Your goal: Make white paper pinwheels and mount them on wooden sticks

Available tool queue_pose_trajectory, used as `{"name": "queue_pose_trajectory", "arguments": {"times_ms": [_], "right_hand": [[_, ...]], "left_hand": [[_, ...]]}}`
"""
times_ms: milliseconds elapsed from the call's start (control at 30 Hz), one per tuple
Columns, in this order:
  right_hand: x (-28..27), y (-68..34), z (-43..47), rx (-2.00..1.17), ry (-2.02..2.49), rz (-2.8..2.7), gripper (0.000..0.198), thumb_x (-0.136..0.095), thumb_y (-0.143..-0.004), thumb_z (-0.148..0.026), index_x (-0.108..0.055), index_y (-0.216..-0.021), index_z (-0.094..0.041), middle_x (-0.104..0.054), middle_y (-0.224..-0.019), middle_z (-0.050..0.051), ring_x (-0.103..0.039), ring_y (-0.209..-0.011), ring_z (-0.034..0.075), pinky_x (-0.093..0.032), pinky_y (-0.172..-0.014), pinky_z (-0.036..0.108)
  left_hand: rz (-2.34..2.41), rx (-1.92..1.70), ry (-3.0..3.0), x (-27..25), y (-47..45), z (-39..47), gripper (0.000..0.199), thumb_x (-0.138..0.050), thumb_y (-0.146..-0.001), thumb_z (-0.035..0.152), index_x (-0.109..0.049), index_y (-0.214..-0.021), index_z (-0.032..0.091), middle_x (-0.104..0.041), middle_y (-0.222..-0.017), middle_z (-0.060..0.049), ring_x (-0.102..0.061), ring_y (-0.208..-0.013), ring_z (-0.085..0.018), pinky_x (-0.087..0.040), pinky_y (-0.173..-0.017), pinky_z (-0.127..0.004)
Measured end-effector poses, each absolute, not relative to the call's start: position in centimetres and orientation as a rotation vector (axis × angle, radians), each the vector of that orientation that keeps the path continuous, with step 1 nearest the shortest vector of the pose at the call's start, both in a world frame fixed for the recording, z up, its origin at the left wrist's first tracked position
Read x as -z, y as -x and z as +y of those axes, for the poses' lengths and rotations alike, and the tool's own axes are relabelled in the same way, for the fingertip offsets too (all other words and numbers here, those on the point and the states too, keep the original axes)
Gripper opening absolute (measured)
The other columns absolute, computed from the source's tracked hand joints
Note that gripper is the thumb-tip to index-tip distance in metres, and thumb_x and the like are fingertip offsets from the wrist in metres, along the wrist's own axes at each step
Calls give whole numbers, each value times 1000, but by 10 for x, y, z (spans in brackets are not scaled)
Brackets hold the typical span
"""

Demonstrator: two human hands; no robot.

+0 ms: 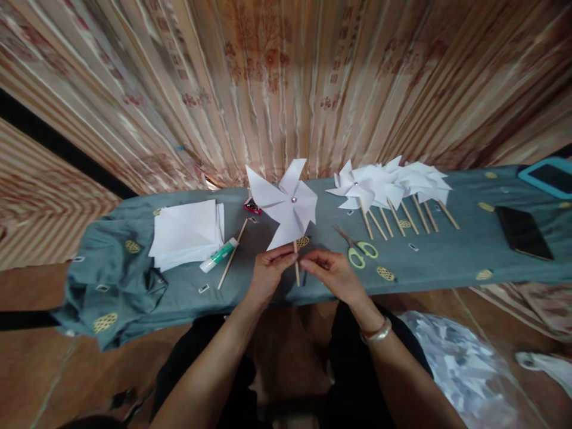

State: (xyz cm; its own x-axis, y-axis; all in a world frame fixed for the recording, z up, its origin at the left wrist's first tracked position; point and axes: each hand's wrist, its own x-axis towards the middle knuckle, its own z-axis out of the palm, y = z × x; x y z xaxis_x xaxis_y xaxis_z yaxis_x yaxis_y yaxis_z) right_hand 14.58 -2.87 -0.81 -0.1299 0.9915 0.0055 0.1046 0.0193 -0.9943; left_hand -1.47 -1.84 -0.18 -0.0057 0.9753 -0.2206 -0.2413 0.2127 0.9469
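Note:
A white paper pinwheel (286, 205) with a shiny pin at its centre stands upright over the table, facing me. My left hand (270, 271) is closed, its thumb and fingers pinching the wooden stick below the blades. Right beside that stick, my right hand (333, 274) has its fingertips drawn together; whether they touch the stick or hold something small I cannot tell. Scissors (357, 247) with pale green handles lie just beyond my right hand. To the left are a glue stick (220, 255) and a loose wooden stick (232, 255).
Stacked white paper (185, 232) lies at the left of the cloth-covered table (456, 256). Several pinwheels (393, 185) overlap in a row at the right. Further right are a black phone (524, 232) and a blue-framed device (552, 177). A plastic bag (460, 363) of white paper pieces sits below.

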Motion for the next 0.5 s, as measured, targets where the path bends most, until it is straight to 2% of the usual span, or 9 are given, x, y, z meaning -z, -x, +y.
{"name": "queue_pose_trajectory", "arguments": {"times_ms": [100,233,300,500], "right_hand": [[4,-168,-16,-1018,1296,-1159,33,-72,-73,-53,-70,-70,-20,-70,-62,1,-58,-55,13,-48,-55,26],[2,-185,2,-838,1198,-912,37,-83,-61,-47,-71,-85,-22,-76,-85,3,-69,-80,18,-54,-79,33],[1,-186,5,-863,1157,-896,39,-84,-59,-45,-72,-88,-22,-76,-87,3,-69,-83,18,-54,-83,34],[-1,-178,1,-961,1183,-841,32,-87,-54,-40,-72,-76,-21,-70,-61,-3,-60,-55,11,-49,-57,26]], "left_hand": [[1149,-1125,-878,2,16,-19,28,-85,-54,30,-79,-78,17,-78,-84,-6,-70,-82,-23,-54,-86,-37],[1107,-1054,-895,5,14,-23,30,-86,-52,32,-79,-77,18,-78,-85,-7,-71,-83,-23,-54,-87,-37],[1088,-1030,-903,7,13,-24,30,-86,-52,33,-79,-77,19,-78,-85,-7,-72,-83,-23,-54,-88,-38],[1109,-1020,-929,13,12,-24,28,-85,-54,32,-79,-78,19,-78,-86,-6,-71,-82,-21,-54,-86,-34]]}}
